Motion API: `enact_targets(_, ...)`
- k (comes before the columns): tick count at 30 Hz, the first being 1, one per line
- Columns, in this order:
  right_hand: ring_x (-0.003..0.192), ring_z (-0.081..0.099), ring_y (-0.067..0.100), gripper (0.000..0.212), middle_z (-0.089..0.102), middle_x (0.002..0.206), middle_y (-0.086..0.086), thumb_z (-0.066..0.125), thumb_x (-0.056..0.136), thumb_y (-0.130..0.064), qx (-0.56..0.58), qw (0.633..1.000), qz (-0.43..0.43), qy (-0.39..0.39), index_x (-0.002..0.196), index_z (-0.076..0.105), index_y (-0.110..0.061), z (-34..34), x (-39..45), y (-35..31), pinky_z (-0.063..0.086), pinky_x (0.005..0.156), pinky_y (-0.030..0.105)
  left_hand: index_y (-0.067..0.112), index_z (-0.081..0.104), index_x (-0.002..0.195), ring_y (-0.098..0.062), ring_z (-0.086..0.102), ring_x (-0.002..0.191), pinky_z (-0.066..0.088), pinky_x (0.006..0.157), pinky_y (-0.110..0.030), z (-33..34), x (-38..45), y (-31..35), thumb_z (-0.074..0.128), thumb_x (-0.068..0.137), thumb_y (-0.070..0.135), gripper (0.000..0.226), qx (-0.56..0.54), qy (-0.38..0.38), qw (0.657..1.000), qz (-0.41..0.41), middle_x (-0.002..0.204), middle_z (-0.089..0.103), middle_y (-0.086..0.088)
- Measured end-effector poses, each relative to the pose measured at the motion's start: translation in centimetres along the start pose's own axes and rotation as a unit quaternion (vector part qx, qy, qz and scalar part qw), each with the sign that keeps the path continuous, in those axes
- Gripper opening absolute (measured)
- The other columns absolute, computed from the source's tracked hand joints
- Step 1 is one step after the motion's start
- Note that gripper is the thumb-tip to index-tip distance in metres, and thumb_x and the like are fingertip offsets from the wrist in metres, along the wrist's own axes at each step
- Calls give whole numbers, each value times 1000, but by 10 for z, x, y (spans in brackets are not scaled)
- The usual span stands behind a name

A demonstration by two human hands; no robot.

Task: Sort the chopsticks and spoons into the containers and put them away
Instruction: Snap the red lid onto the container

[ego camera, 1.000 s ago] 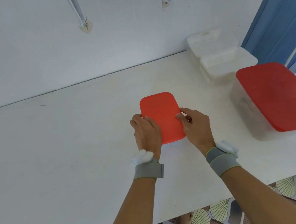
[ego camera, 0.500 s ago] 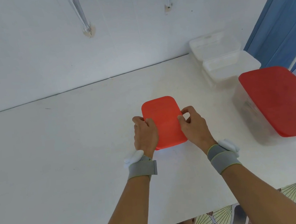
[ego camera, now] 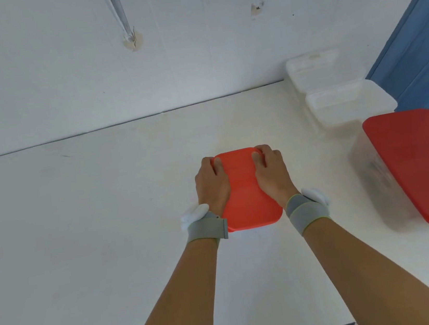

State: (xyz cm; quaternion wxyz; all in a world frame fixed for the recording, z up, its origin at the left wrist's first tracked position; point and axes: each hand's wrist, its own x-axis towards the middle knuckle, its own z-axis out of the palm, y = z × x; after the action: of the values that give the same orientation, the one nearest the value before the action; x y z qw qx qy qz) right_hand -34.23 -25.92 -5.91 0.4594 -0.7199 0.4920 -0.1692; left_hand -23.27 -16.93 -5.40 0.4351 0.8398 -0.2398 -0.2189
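A small container with an orange lid [ego camera: 247,193] is placed near the middle of the white table [ego camera: 81,234], well apart from the front edge and from the wall. The left hand [ego camera: 212,185] is laid on the left side of the lid and the right hand [ego camera: 270,172] on the right side. The fingers of both hands are curled over the far corners of the lid, so the lid is gripped from both sides. A wide bare stretch of table is seen to the left of the hands. To the right, less room is left: a large clear box with a red lid [ego camera: 421,165] is standing near the right edge, apart from the small container. Behind it, two clear boxes with pale lids [ego camera: 335,92] are set one just beside the other, close to the wall.

Compared with half a second ago, both hands are moved further along the lid, from its near part to its far corners, and more of the near end of the lid is uncovered. The small container is kept at about the same place.

The table is plain white and matt. A white wall [ego camera: 86,70] with thin metal rods [ego camera: 121,19] is seen behind it, and a blue panel [ego camera: 419,48] at the right. A grey band is worn on each wrist.
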Motion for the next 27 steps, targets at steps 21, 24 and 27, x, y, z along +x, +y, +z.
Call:
enact_targets(21,112,52,32,22,52,115,3,34,104,-46,17,998,42,-39,112,51,-35,5,20,-5,42,104,52,10,59,95,-12,53,76,44,70,-28,4,20,-14,46,105,41,34,-100,9,994,-32,88,61,2)
enact_targets(24,113,50,32,23,53,115,3,33,105,-44,11,998,41,-40,113,52,-34,3,23,-6,41,104,52,8,56,93,-12,51,73,44,69,-28,4,22,-13,46,104,41,36,-99,3,995,-26,86,59,1)
enact_targets(27,113,50,32,23,54,115,3,34,105,-42,10,999,36,-34,111,53,-33,3,22,-8,42,102,50,10,59,92,-12,54,76,43,72,-28,3,20,-13,47,104,41,35,-94,14,995,-22,87,62,3)
